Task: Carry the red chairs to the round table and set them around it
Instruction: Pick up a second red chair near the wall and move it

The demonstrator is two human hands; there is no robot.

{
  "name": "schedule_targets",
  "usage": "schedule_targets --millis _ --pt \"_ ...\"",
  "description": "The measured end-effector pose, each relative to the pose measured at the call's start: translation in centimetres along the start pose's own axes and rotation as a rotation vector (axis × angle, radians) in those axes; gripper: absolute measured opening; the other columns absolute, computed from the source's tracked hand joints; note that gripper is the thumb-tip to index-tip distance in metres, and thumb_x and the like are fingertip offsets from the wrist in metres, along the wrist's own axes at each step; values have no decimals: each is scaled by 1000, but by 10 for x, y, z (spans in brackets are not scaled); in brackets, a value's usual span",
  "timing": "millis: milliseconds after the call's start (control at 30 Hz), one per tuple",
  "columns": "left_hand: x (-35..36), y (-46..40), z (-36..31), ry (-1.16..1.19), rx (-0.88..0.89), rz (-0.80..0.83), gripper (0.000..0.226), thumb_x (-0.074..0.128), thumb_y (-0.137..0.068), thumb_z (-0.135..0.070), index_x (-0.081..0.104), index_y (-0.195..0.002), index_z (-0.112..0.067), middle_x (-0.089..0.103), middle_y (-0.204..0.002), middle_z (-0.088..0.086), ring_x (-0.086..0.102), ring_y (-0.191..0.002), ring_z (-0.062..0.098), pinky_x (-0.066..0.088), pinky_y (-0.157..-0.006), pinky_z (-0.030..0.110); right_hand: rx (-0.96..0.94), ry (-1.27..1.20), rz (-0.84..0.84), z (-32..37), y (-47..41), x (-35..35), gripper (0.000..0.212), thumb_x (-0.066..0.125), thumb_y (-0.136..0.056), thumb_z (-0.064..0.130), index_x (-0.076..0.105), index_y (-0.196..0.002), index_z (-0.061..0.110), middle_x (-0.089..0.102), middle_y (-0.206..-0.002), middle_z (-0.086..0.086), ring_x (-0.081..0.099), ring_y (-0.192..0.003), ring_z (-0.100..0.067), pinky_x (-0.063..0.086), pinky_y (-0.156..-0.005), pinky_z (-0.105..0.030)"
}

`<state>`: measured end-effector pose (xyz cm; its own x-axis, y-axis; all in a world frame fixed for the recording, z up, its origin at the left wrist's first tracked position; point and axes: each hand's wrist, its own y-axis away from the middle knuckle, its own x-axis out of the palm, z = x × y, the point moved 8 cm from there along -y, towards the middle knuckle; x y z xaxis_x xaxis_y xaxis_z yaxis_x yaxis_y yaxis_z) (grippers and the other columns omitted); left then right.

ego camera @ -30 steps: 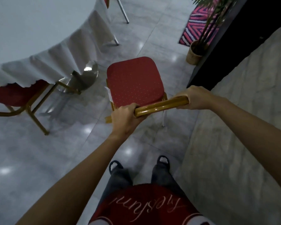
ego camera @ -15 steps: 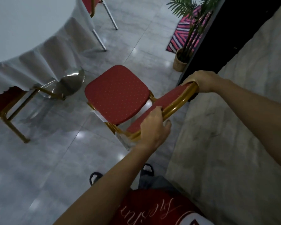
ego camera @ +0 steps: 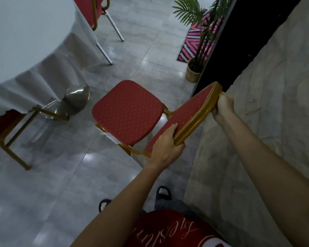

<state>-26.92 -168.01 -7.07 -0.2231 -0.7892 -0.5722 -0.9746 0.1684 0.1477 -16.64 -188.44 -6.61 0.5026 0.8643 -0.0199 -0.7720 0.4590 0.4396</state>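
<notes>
Since a second ago the red chair (ego camera: 128, 111) has turned from square-on to angled, its backrest (ego camera: 189, 113) now swinging toward the marble wall (ego camera: 268, 111) on the right, and the left hand (ego camera: 165, 148) has slid from the top rail to the backrest's lower corner. The floor (ego camera: 61, 175) is glossy grey tile with light spots. The round tabletop (ego camera: 25, 32) fills the upper left under a white cloth (ego camera: 57, 73) that hangs in folds over a shiny metal base (ego camera: 75, 100). One more red chair (ego camera: 0, 131) is tucked under it at the left edge, another (ego camera: 91, 8) stands at the top. A potted palm (ego camera: 194, 56) sits near a striped rug (ego camera: 194, 43). Both arms reach forward. The left grip is closed on the gold frame at the backrest's near end; the right hand (ego camera: 223, 106) is closed on its far top corner. The held chair sits just beside the table base, seat facing the table
</notes>
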Motion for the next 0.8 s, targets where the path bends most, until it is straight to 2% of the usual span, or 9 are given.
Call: schedule_targets --millis 67,133,200,400,467,567,633,733,800 --pt "-2 2 -3 -21 0 -54 65 53 -79 -36 39 -140 -17 60 -118 3 60 -101 18 52 -87 42 8 -72 -31 -3 3 8 29 38 -96 23 58 -76 15 54 -68 0 56 -59 -12 51 -52 -24" --pt "-7 5 -4 -46 17 -111 61 53 -81 -36 43 -138 -17 63 -115 2 63 -97 17 53 -84 40 -2 -45 -43 -4 3 17 34 41 -95 39 60 -104 12 59 -82 -2 61 -75 -16 54 -68 -29" --pt "-12 7 -4 -62 18 -166 55 54 -84 -36 47 -134 -16 65 -111 1 65 -92 16 55 -80 39 -21 -17 -53 -2 2 21 34 43 -95 35 56 -114 10 58 -85 -2 60 -80 -18 52 -73 -31" --pt "-24 11 -2 -102 23 -264 43 59 -88 -37 54 -124 -13 66 -100 1 63 -81 15 51 -69 28 -26 22 -17 1 -2 37 29 42 -95 29 51 -117 11 57 -89 -2 61 -84 -20 53 -75 -33" --pt "-31 8 1 -103 33 -283 45 60 -88 -37 54 -124 -12 67 -100 2 63 -82 16 47 -68 25 -26 34 -8 2 -2 46 23 42 -96 30 50 -110 14 57 -88 -2 61 -88 -22 54 -78 -34" --pt "-41 4 9 -105 36 -314 48 61 -88 -38 54 -126 -10 67 -102 3 63 -85 17 51 -70 31 -23 65 7 4 -4 63 15 41 -96 33 47 -100 20 59 -96 -6 62 -98 -26 54 -86 -40" --pt "-50 -1 16 -93 19 -342 51 62 -87 -39 53 -128 -10 67 -106 2 64 -90 18 53 -74 33 -20 98 8 6 -7 75 17 40 -96 34 46 -102 20 60 -103 -8 63 -99 -26 53 -88 -42" --pt "-67 -12 29 -80 8 -370 56 58 -87 -43 52 -132 -11 66 -117 2 63 -103 17 53 -82 33 -47 107 9 10 -14 102 22 40 -96 32 48 -107 15 59 -93 -4 61 -89 -21 53 -89 -40" --pt "-81 -20 37 -76 16 -380 58 56 -87 -44 52 -133 -10 65 -119 2 63 -103 17 54 -83 33 -49 109 20 11 -17 124 27 39 -97 32 48 -114 12 58 -91 -2 60 -86 -19 53 -88 -38"
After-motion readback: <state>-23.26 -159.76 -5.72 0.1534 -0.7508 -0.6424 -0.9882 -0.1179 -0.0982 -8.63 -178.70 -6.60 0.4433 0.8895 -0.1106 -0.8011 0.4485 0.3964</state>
